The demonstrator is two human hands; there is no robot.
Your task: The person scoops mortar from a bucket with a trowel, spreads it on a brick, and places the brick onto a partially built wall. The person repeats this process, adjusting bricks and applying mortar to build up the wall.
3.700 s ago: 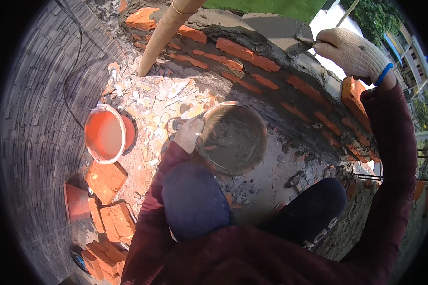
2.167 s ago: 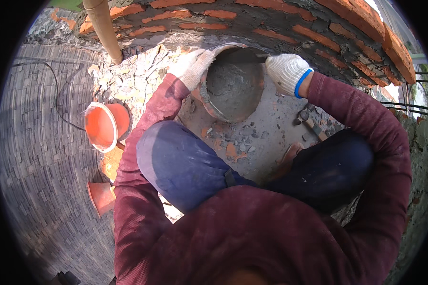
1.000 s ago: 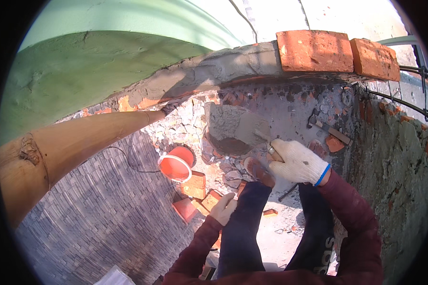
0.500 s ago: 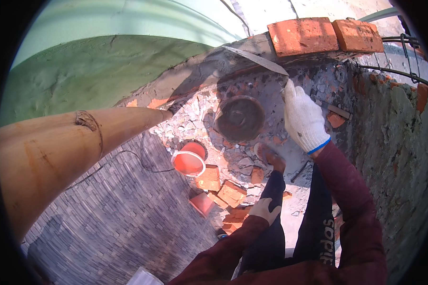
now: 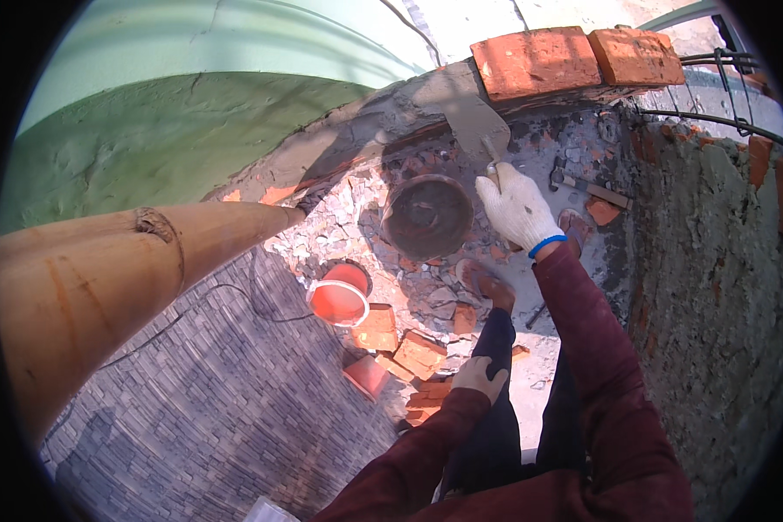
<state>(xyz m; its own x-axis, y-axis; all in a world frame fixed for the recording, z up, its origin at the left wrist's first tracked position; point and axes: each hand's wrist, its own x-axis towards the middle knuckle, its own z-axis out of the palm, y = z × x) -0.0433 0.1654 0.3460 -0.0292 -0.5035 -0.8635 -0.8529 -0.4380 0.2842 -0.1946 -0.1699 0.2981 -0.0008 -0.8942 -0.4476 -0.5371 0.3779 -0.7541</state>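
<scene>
In a white knitted glove with a blue cuff, my right hand (image 5: 520, 209) is closed round the handle of a trowel (image 5: 477, 126). The trowel's broad, mortar-grey blade lies against the edge of the mortar-covered wall top (image 5: 383, 113), just left of two orange bricks (image 5: 538, 63) set side by side on it. Left of and below the glove stands a round bucket of grey mortar (image 5: 427, 216). My left hand (image 5: 480, 378) rests on my left knee with its fingers spread a little, holding nothing.
A thick bamboo pole (image 5: 148, 252) crosses the left side. Beside rubble stand an orange bucket (image 5: 339, 300) and several loose bricks (image 5: 419, 355). A hammer (image 5: 592, 187) lies right of my glove. A rough mortared wall (image 5: 713, 278) rises at the right, with bent black rods (image 5: 722, 122) above.
My right hand has moved left and slightly down with the trowel, whose blade has turned from edge-on to flat side showing. My left hand stays on the knee. The view has shifted slightly.
</scene>
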